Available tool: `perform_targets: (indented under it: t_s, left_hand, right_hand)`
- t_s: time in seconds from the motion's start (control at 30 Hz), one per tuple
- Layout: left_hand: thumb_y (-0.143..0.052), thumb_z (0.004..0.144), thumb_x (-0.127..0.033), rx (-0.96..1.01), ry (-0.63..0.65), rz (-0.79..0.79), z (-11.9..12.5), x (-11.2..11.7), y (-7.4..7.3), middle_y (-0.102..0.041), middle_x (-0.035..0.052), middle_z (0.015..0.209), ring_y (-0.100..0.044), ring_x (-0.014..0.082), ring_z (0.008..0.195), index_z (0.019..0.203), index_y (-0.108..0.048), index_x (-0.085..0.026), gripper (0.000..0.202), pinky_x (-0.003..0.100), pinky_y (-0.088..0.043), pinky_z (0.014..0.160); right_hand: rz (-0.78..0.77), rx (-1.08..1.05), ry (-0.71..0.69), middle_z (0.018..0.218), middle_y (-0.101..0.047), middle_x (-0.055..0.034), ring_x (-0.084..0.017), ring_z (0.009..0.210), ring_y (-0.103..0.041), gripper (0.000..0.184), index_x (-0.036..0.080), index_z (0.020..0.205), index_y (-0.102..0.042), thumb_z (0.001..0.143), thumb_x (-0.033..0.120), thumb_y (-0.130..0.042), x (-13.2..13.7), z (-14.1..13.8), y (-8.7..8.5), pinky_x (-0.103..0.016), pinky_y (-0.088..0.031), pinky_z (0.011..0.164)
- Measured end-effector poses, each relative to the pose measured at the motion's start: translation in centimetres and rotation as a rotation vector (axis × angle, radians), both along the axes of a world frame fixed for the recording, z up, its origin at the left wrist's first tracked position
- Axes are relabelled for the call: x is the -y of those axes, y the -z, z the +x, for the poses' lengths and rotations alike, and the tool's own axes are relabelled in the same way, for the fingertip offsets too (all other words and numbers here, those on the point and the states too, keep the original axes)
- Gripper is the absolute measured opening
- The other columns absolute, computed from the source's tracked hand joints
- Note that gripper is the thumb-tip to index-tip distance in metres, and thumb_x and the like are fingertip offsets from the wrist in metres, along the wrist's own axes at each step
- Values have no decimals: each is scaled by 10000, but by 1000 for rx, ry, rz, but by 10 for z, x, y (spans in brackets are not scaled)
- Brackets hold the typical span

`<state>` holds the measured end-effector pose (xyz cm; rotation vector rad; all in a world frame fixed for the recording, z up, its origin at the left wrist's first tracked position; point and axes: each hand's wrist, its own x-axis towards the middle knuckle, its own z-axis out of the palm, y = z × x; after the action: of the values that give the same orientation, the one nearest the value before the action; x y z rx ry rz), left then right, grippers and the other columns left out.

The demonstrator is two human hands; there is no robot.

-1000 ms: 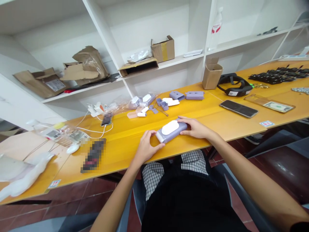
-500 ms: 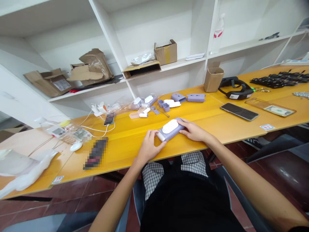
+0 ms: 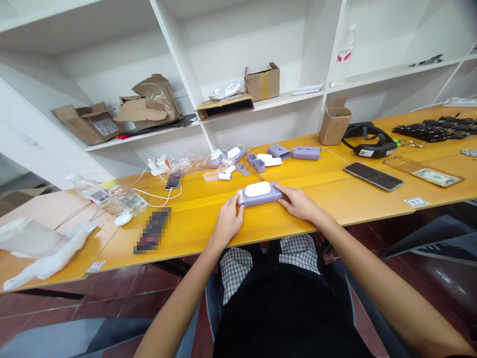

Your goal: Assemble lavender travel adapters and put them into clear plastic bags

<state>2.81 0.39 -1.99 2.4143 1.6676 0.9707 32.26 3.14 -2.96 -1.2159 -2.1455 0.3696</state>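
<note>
An oblong purple plastic casing [image 3: 260, 200] with a white oval piece [image 3: 258, 189] on top lies between my hands over the yellow table. My left hand [image 3: 228, 220] closes its fingers and thumb around the left end, where a whitish cap shows. At the other end, my right hand [image 3: 299, 202] pinches the casing between thumb and fingers. Just beyond it lie small purple compartments [image 3: 259, 165], white parts [image 3: 271, 160] and a thin dark strip [image 3: 255, 172].
Two purple casings [image 3: 306, 152] stand at the back, with more in plastic wrap [image 3: 234, 154]. Right are a phone [image 3: 373, 176], a black headset [image 3: 376, 147] and a cardboard box [image 3: 335, 124]. Left are cables, a bottle [image 3: 108, 199] and a pixelated dark object [image 3: 152, 230]. Shelves rise behind.
The purple casing has turned from a slant to nearly level with the table edge, its left end swinging away from me. My left hand has moved with it, and the view has shifted slightly.
</note>
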Motion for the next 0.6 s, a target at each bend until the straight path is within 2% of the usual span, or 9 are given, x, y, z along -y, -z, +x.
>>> perform_targets:
  t_s: [0.33, 0.5, 0.6]
  left_hand:
    - [-544, 1006, -307, -9, 45, -106, -1, 4, -8, -586, 176, 1551, -577, 320, 1434, 1542, -475, -150, 562, 527, -443, 1231]
    - [-561, 989, -321, -24, 31, -121, -1, 8, -11, -614, 188, 1517, -600, 335, 1408, 1538, -485, -134, 584, 528, -469, 1201]
    - [-566, 988, -326, -19, 25, -112, -1, 8, -11, -620, 187, 1512, -611, 340, 1396, 1538, -492, -130, 588, 530, -467, 1202]
  right_hand:
    - [-73, -45, 58, 1407, -719, -110, -315, 1299, -688, 603, 220, 1569, -524, 974, 259, -615, 0, 2, -3, -514, -496, 1176]
    - [-44, 21, 44, 1528, -632, -80, -335, 1356, -642, 606, 247, 1573, -515, 972, 239, -593, 4, 1, -6, -527, -464, 1199]
    - [-26, 25, 36, 1565, -596, -101, -340, 1371, -627, 623, 209, 1583, -495, 968, 239, -585, 4, 1, -6, -526, -453, 1207]
